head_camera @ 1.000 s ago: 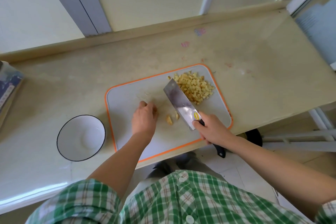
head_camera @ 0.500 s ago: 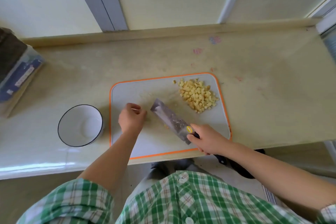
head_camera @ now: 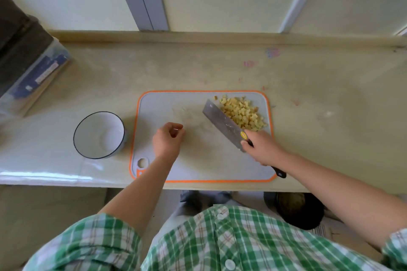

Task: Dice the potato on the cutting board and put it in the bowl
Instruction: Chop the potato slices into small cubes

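Beyond the right fingers (head_camera: pixel 255 138), diced potato (head_camera: pixel 242 113), against cleaver (head_camera: pixel 222 123)

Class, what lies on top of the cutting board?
Potato dice piled at its far right corner, the knife beside them. Anything under the blade, the left hand or right hand is hidden.

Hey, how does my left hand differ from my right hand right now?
The right hand grips the knife; the left hand is loosely curled with nothing visible in it. The right hand is beside the diced potato, the left hand nearer the bowl. Both are over the cutting board.
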Demonstrator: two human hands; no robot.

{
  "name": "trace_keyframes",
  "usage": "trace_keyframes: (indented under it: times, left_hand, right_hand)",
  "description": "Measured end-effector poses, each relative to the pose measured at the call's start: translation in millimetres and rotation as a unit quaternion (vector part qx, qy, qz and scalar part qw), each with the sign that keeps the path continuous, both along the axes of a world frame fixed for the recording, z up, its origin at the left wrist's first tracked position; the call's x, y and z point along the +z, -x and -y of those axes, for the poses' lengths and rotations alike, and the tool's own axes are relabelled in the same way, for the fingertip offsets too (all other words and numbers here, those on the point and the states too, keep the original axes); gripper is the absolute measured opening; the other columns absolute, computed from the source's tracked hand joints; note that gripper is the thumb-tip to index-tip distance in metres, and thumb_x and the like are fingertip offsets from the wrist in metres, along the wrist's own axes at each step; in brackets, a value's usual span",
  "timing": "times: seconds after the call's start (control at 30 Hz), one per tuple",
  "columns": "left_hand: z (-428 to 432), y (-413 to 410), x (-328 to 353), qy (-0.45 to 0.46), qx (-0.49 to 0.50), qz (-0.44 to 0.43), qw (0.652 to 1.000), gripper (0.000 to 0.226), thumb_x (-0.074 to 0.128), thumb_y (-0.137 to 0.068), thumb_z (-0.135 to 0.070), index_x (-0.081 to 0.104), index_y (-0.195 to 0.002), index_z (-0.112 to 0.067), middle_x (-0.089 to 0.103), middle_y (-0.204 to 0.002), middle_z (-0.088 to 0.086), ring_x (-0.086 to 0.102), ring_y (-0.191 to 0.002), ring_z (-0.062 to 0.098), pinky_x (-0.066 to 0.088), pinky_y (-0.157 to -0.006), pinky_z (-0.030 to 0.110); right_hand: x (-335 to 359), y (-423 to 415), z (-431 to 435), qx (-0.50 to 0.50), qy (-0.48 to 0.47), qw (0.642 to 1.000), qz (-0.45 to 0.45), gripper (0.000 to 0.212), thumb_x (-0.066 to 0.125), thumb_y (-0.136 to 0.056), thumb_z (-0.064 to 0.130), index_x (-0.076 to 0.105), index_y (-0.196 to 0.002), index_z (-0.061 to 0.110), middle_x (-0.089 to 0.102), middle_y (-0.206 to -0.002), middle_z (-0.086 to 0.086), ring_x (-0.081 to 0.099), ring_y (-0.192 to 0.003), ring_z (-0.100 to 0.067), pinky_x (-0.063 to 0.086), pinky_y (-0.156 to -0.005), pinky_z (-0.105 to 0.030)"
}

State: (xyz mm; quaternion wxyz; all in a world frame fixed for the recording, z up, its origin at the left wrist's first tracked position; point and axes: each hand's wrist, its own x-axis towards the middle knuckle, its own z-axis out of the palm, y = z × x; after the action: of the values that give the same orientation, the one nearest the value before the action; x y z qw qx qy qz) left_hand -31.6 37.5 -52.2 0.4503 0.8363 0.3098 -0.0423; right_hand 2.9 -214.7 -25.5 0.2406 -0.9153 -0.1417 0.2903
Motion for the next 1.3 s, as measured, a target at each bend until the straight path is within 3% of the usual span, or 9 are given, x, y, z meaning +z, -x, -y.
trace_keyframes:
  times: [0.1, 0.2, 0.33, 0.47, 0.63, 0.8, 0.97, 1.17, 1.3]
  left_hand:
    - [13, -3, -1, 0.009, -0.027, -0.013, 1.0, 0.017, 0.073, -0.082, -0.018, 0.067, -0.097, -0.016, 0.065, -0.075, -0.001, 0.06, -0.071, 0.014, 0.046, -0.063, 0.024]
    - [27, -5, -4, -0.003, -0.067, -0.035, 0.997, 0.013, 0.076, -0.079, -0.022, 0.067, -0.088, -0.019, 0.064, -0.076, -0.006, 0.06, -0.072, 0.01, 0.042, -0.058, 0.019]
    - [37, -2, -10, -0.125, -0.13, -0.04, 0.983, 0.015, 0.074, -0.081, -0.025, 0.07, -0.094, -0.019, 0.062, -0.094, 0.002, 0.054, -0.095, 0.022, 0.041, -0.069, 0.027]
    - [32, 7, -12, -0.127, -0.108, -0.032, 0.985, 0.021, 0.074, -0.079, -0.03, 0.066, -0.094, -0.018, 0.06, -0.089, 0.0, 0.057, -0.084, 0.021, 0.036, -0.065, 0.026]
    - [29, 10, -14, -0.11, -0.093, -0.044, 0.989, 0.005, 0.071, -0.081, -0.027, 0.071, -0.085, -0.025, 0.067, -0.083, -0.004, 0.061, -0.08, 0.018, 0.037, -0.061, 0.024]
    - [31, 6, -12, -0.107, -0.079, -0.067, 0.989, 0.007, 0.069, -0.082, -0.026, 0.074, -0.086, -0.027, 0.07, -0.085, -0.005, 0.063, -0.08, 0.018, 0.038, -0.06, 0.023]
    - [31, 3, -10, -0.104, -0.082, -0.082, 0.988, 0.006, 0.069, -0.082, -0.027, 0.074, -0.085, -0.026, 0.071, -0.083, -0.006, 0.064, -0.08, 0.02, 0.044, -0.06, 0.025]
    - [30, 1, -8, -0.103, -0.086, -0.084, 0.987, 0.003, 0.07, -0.081, -0.027, 0.073, -0.082, -0.026, 0.071, -0.081, -0.006, 0.064, -0.075, 0.018, 0.039, -0.055, 0.023]
    - [25, 2, -10, -0.124, -0.132, -0.057, 0.982, 0.004, 0.069, -0.082, -0.027, 0.071, -0.085, -0.025, 0.068, -0.084, -0.005, 0.06, -0.078, 0.018, 0.035, -0.055, 0.024]
  right_hand:
    - [1, 0, 2, -0.02, -0.026, 0.999, -0.013, 0.029, 0.043, -0.096, 0.018, 0.029, -0.071, 0.015, 0.041, -0.058, -0.008, 0.047, -0.04, -0.028, 0.038, -0.033, -0.031]
    - [4, 3, -5, -0.053, -0.05, 0.997, -0.013, 0.025, 0.043, -0.095, 0.018, 0.033, -0.074, 0.009, 0.042, -0.056, -0.009, 0.05, -0.039, -0.029, 0.04, -0.033, -0.035]
    - [6, 7, -17, -0.052, -0.066, 0.996, -0.007, 0.024, 0.043, -0.094, 0.017, 0.033, -0.073, 0.012, 0.043, -0.055, -0.007, 0.053, -0.041, -0.033, 0.042, -0.035, -0.034]
    - [0, 14, -32, -0.008, -0.049, 0.999, 0.023, 0.026, 0.044, -0.093, 0.018, 0.031, -0.071, 0.016, 0.045, -0.056, -0.008, 0.052, -0.039, -0.031, 0.035, -0.035, -0.028]
    - [-2, 20, -43, 0.058, -0.024, 0.997, 0.05, 0.03, 0.046, -0.093, 0.018, 0.03, -0.068, 0.019, 0.038, -0.053, 0.0, 0.035, -0.045, -0.018, 0.03, -0.049, -0.036]
    - [-5, 22, -42, 0.079, -0.007, 0.996, 0.048, 0.02, 0.045, -0.094, 0.017, 0.039, -0.075, 0.011, 0.039, -0.055, -0.001, 0.038, -0.049, -0.021, 0.023, -0.048, -0.036]
    - [-8, 26, -48, 0.094, 0.002, 0.994, 0.053, 0.016, 0.043, -0.095, 0.014, 0.04, -0.079, 0.01, 0.039, -0.056, -0.001, 0.035, -0.047, -0.014, 0.019, -0.043, -0.027]
    - [-12, 32, -54, 0.086, 0.01, 0.994, 0.063, 0.016, 0.041, -0.096, 0.015, 0.038, -0.081, 0.013, 0.041, -0.056, 0.0, 0.039, -0.046, -0.014, 0.021, -0.042, -0.029]
    - [-7, 26, -50, 0.046, -0.045, 0.997, 0.052, 0.019, 0.045, -0.095, 0.017, 0.042, -0.078, 0.011, 0.047, -0.057, -0.006, 0.045, -0.049, -0.022, 0.029, -0.048, -0.036]
